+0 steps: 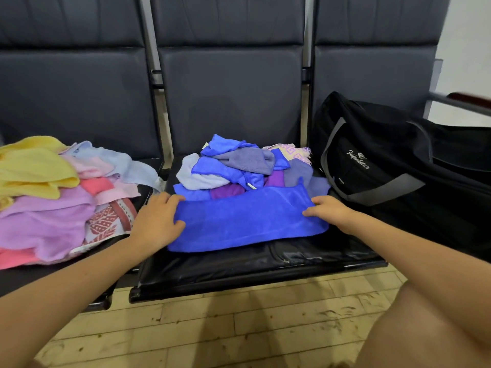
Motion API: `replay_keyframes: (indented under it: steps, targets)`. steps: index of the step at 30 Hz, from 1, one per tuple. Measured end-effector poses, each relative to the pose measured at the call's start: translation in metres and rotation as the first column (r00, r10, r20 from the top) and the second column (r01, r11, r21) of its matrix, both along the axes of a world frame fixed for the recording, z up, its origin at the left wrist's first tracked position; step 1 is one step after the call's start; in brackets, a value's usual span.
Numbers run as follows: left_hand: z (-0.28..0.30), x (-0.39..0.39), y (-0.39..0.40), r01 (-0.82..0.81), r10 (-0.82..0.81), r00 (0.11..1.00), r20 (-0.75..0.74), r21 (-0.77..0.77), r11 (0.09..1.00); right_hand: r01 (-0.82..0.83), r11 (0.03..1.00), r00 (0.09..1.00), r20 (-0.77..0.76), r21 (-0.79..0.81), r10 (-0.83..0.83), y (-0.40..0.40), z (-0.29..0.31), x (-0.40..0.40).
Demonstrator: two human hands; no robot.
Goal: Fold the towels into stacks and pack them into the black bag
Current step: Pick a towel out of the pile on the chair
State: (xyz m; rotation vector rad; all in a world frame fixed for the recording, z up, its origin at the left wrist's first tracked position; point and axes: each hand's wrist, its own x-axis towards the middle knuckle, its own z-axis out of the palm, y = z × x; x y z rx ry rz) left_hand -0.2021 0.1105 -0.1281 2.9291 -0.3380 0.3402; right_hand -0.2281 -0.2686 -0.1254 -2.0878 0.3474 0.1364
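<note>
Row of dark padded waiting-room seats (pixel 231 102) fills the top of the frame, with a scuffed pale tile floor (pixel 239 328) along the bottom. The middle seat cushion (pixel 252 264) is what the person is working on.

Lying flat at the front of that cushion, center frame, is a bright blue microfibre towel (pixel 247 221), already folded into a long strip. The left hand (pixel 159 219) is at its left end, fingers curled over the edge and thumb tucked against the cloth, so it's holding that end. The right hand (pixel 326 208) is on the right end with fingers bent down onto the fabric; can't really tell if it's pinching or just pressing.

Right behind the strip, touching it, is a loose pile of blue, grey and purple towels (pixel 239 166), not folded.

On the left seat, middle left of the frame, is another messy heap of yellow, pink and lilac towels (pixel 53 197).

The black duffel bag with grey straps and white script lettering (pixel 398 160) sits on the right seat, just beside the blue pile. A bare knee (pixel 425 328) pokes in at the lower right.
</note>
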Motion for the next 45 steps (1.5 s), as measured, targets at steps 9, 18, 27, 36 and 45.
replay_keyframes:
  steps: [9, 18, 27, 36, 45]
  targets:
    - [-0.022, 0.008, -0.031, 0.28, -0.257, 0.947, -0.194, 0.102, 0.955, 0.218, 0.888, 0.974, -0.029, 0.405, -0.225, 0.026, 0.017, 0.022]
    - [-0.029, 0.017, -0.026, 0.227, -0.21, 0.955, -0.208, 0.059, 0.972, -0.103, 0.975, 0.985, 0.154, 0.195, 0.073, 0.095, 0.04, 0.026]
    - [-0.022, 0.017, -0.03, 0.184, -0.22, 0.957, -0.188, -0.191, 0.964, -0.395, 0.91, 0.905, -0.114, 0.125, 0.409, 0.152, 0.006, 0.024]
    - [-0.022, 0.025, -0.056, 0.019, -0.085, 0.957, -0.277, -0.232, 0.973, -0.107, 0.968, 0.968, 0.198, -0.229, 0.154, 0.098, 0.019, 0.032]
    - [-0.019, 0.031, -0.093, -0.12, -0.124, 0.877, -0.464, -0.462, 0.879, -0.194, 0.98, 0.962, -0.187, 0.036, 0.197, 0.085, 0.001, 0.025]
